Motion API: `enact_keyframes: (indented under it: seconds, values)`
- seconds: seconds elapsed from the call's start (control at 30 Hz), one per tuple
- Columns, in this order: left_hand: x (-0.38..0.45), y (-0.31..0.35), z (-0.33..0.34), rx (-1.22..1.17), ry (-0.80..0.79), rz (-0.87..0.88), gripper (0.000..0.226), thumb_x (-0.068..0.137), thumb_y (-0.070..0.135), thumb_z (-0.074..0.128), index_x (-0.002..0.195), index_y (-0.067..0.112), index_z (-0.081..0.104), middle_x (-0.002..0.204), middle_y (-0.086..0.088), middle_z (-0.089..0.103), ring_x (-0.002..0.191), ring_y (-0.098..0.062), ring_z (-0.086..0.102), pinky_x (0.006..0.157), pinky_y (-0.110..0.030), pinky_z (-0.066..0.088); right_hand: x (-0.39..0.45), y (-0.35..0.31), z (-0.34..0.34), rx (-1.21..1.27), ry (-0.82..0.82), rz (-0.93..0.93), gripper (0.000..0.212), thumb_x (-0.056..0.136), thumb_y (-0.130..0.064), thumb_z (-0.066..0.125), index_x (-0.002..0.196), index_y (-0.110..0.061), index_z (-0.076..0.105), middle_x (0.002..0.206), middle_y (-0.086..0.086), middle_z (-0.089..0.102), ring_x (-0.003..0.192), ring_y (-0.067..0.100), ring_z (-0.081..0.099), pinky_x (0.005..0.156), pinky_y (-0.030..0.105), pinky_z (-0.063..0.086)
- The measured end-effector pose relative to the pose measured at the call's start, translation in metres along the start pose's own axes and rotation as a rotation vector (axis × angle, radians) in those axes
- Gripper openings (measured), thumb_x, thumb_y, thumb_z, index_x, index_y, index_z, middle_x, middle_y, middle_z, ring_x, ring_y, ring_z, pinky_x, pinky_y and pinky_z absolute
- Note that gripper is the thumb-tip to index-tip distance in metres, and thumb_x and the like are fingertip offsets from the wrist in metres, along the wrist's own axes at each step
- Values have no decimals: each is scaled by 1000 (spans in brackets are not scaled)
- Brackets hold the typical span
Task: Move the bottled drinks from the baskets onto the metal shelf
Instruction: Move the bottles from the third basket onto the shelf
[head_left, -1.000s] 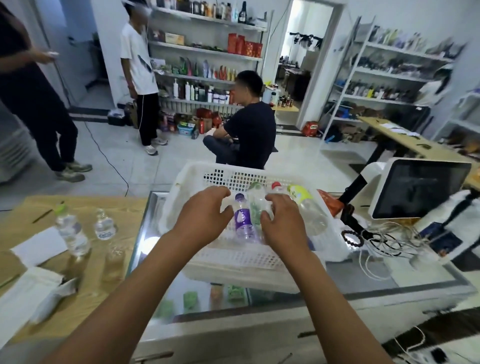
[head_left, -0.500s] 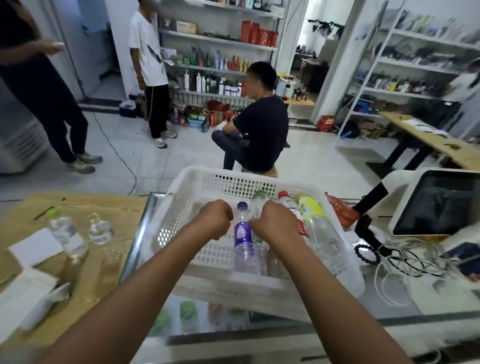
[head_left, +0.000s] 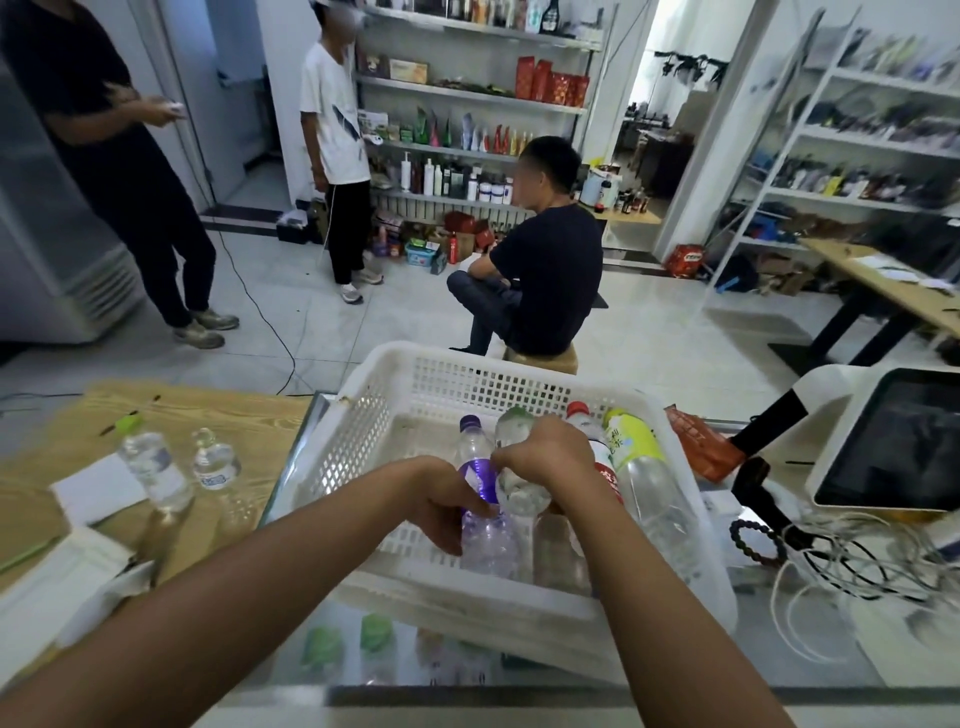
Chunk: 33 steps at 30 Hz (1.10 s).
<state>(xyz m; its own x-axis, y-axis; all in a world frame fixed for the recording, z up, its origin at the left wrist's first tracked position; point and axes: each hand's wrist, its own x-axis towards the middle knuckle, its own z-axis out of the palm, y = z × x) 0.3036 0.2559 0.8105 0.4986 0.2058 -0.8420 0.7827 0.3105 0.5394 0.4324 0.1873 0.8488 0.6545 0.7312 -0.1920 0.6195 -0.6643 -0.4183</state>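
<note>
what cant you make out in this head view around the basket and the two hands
- Green-capped bottle: the right hand covers its neck and label.
- Purple-labelled bottle: the left hand hides its left side, so the grip is only partly seen.
- Red-capped bottle: label text too small and partly hidden by the right hand.
- White basket: near floor hidden by both arms.
- Far shelves: goods blurred.

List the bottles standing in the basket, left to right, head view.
Purple-label bottle, held by the left hand → clear bottle, gripped by the right hand → red-cap bottle → yellow-label bottle, all in the basket.
</note>
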Motion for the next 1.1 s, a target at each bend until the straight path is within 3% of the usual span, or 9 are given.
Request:
enact_keyframes:
  seconds: [0.07, 0.27, 0.4, 0.47, 0.57, 0.7, 0.83, 1.0, 1.1]
  values:
    - [2, 2, 2, -18, 5, -35, 18, 95, 25, 63, 96, 7, 59, 87, -5, 64, 79, -16, 63, 90, -30, 47, 2, 3, -3, 197, -29, 31, 37, 61, -42, 78, 78, -17, 57, 75, -1, 61, 69, 18, 60, 55, 27, 45]
    - [-5, 10, 0, 146, 236, -24, 49, 79, 19, 79, 117, 8, 51, 101, -7, 50, 95, -23, 53, 79, -44, 51, 2, 17, -15, 752, -71, 58, 23, 70, -21, 79, 90, -16, 68, 87, 2, 73, 76, 17, 65, 55, 23, 49]
    - [-8, 14, 1, 211, 261, -28, 44, 80, 18, 75, 112, 1, 51, 115, -15, 55, 104, -34, 58, 89, -52, 52, 2, 22, -20, 949, -87, 136, 20, 72, -18, 78, 88, -9, 71, 81, 9, 75, 72, 27, 69, 59, 32, 55]
    - [-12, 16, 2, 314, 328, 6, 52, 75, 21, 80, 114, -2, 53, 118, -24, 60, 98, -35, 66, 87, -52, 54, -1, 24, -24, 1136, -125, 153, 19, 76, -13, 72, 92, -2, 70, 75, 14, 71, 60, 26, 67, 51, 29, 52]
    - [-21, 21, 4, 399, 419, 82, 61, 68, 21, 85, 113, -5, 53, 108, -29, 64, 86, -36, 70, 79, -51, 58, -5, 28, -27, 1463, -281, 137, 36, 82, -9, 55, 113, 7, 64, 97, 26, 63, 75, 32, 61, 64, 35, 49]
    - [-30, 25, 6, 310, 455, 180, 59, 64, 20, 86, 108, 4, 49, 100, -19, 61, 81, -32, 67, 61, -42, 59, -10, 29, -32, 1690, -363, 79, 40, 72, -10, 40, 102, 5, 61, 84, 20, 63, 67, 30, 63, 69, 38, 47]
    - [-39, 27, -1, 254, 560, 261, 55, 62, 30, 86, 98, 6, 52, 78, -11, 62, 52, -18, 58, 36, -19, 41, -17, 31, -31, 1786, -304, 39, 40, 68, -14, 39, 97, 3, 60, 79, 16, 60, 62, 27, 60, 73, 40, 44]
    - [-49, 30, -7, 128, 745, 488, 52, 50, 35, 90, 89, 12, 64, 75, -3, 65, 65, -18, 60, 50, -24, 42, -21, 28, -28, 1732, -297, -17, 39, 73, -19, 51, 108, -3, 60, 86, 11, 60, 66, 26, 58, 70, 39, 44]
    - [-57, 28, -9, 77, 843, 606, 58, 46, 36, 93, 89, 24, 56, 81, 4, 67, 72, -14, 63, 55, -27, 45, -25, 28, -27, 1551, -218, -85, 27, 74, -20, 61, 94, -7, 74, 83, 13, 68, 63, 26, 65, 61, 35, 49]
